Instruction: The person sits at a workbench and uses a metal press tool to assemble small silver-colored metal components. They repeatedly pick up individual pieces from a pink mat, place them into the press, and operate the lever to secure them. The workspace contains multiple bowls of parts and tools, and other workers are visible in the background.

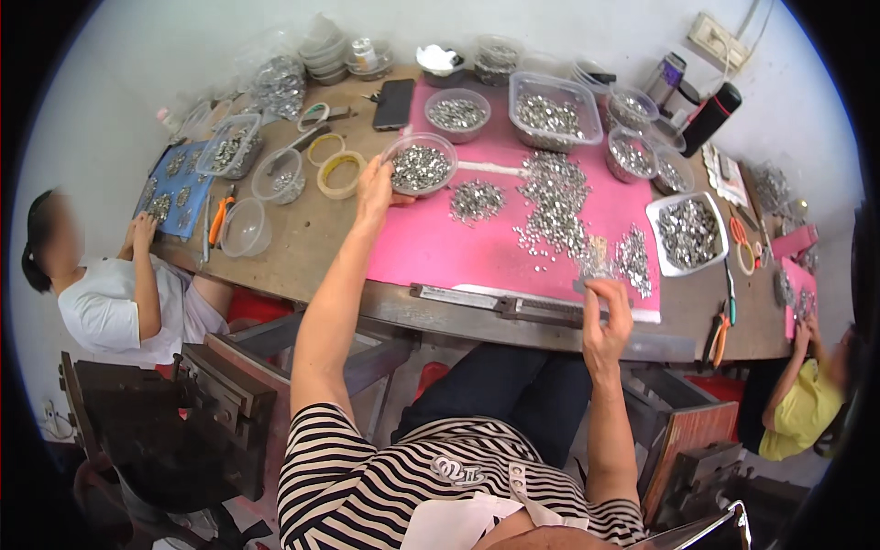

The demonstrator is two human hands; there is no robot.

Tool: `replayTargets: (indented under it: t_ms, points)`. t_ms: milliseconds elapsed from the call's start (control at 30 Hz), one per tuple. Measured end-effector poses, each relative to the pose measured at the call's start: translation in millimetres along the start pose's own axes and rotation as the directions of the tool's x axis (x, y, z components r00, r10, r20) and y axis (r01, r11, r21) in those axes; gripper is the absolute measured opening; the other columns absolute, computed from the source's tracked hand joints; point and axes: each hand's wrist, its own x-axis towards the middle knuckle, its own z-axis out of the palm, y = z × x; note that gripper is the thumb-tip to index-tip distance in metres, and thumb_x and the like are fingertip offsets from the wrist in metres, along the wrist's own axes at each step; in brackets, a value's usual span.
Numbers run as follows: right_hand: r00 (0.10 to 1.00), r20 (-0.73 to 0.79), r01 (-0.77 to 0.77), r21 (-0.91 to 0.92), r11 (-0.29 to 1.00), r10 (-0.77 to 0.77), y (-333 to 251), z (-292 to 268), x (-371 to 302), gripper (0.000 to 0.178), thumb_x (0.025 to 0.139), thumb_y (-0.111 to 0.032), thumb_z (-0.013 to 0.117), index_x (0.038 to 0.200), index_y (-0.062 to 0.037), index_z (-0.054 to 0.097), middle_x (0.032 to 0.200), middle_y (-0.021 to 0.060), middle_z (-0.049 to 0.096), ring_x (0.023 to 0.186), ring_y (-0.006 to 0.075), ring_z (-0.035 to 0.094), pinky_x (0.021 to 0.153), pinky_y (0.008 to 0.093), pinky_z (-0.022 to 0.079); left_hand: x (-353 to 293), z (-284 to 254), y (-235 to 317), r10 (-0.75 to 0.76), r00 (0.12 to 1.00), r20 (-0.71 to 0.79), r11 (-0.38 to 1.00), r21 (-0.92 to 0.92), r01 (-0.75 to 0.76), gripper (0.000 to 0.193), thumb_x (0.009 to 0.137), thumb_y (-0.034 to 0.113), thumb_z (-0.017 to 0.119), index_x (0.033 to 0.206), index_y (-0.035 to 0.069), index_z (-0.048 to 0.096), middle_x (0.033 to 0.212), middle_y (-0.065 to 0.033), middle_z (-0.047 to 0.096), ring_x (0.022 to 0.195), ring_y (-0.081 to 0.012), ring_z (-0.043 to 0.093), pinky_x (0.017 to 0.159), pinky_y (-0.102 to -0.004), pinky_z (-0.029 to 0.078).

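My left hand [376, 190] grips the rim of a round clear plastic bowl [420, 165], filled with small shiny silver metal pieces, held above the pink mat [403, 243]. A small heap of the same pieces [477, 201] lies just right of the bowl. Farther right spreads a larger pile of metal pieces [555, 197]. At its near end my right hand [605, 321] is closed in a pinch, fingertips down by the mat's front edge. Something small and flat shows at those fingertips, too unclear to name. Beside them lies another patch of pieces [632, 261].
A white square tray [653, 220] of pieces stands right of the mat, a rectangular tub [515, 128] behind it. A metal caliper-like bar [458, 296] lies along the front edge. Pliers [718, 337], tape rolls [341, 176] and a phone [394, 104] lie around. Co-workers sit at both sides.
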Motion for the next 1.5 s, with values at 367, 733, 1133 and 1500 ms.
replayTargets:
  t_ms: [367, 733, 1133, 1500]
  points:
    - [0.716, 0.596, -0.698, 0.618, 0.362, 0.364, -44, 77, 34, 0.084, 0.101, -0.056, 0.063, 0.159, -0.0038, 0.031, 0.155, 0.0196, 0.039, 0.140, 0.0287, 0.048, 0.105, 0.0388, 0.051, -120, 56, 18, -0.098, 0.889, 0.448, 0.994, 0.000, 0.110, 0.043, 0.110, 0.025, 0.044, 0.143, 0.001, 0.055, 0.111, -0.0123, 0.069, 0.082, -0.0204, 0.072, 0.058, -0.0311, 0.061]
    - [0.794, 0.401, -0.598, 0.652, 0.466, 0.457, -43, 44, 12, 0.058, 0.113, -0.040, 0.040, 0.157, -0.0034, 0.039, 0.159, 0.0109, 0.042, 0.149, 0.0235, 0.037, 0.125, 0.0411, 0.027, -205, 132, 11, 0.270, 0.954, 0.128, 0.946, -0.223, -0.237, 0.057, 0.116, 0.033, 0.029, 0.153, -0.008, 0.041, 0.152, -0.0217, 0.050, 0.144, -0.0283, 0.045, 0.122, -0.0414, 0.030]
    - [0.706, 0.460, -0.650, 0.723, 0.234, 0.538, -37, 43, 23, 0.065, 0.110, -0.051, 0.045, 0.158, -0.0067, 0.037, 0.159, 0.0094, 0.038, 0.147, 0.0226, 0.036, 0.123, 0.0413, 0.027, -189, 160, 3, 0.234, 0.970, 0.066, 0.937, -0.282, -0.207, 0.059, 0.116, 0.038, 0.030, 0.150, -0.007, 0.045, 0.144, -0.0202, 0.057, 0.136, -0.0275, 0.052, 0.117, -0.0400, 0.036]
    - [0.735, 0.417, -0.621, 0.730, 0.284, 0.535, -35, 47, 17, 0.066, 0.112, -0.048, 0.040, 0.158, -0.0018, 0.034, 0.162, 0.0137, 0.033, 0.153, 0.0252, 0.025, 0.126, 0.0408, 0.016, -197, 161, -3, 0.256, 0.964, 0.068, 0.946, -0.221, -0.236, 0.048, 0.116, 0.025, 0.034, 0.152, -0.005, 0.043, 0.152, -0.0183, 0.050, 0.142, -0.0269, 0.047, 0.122, -0.0390, 0.030]
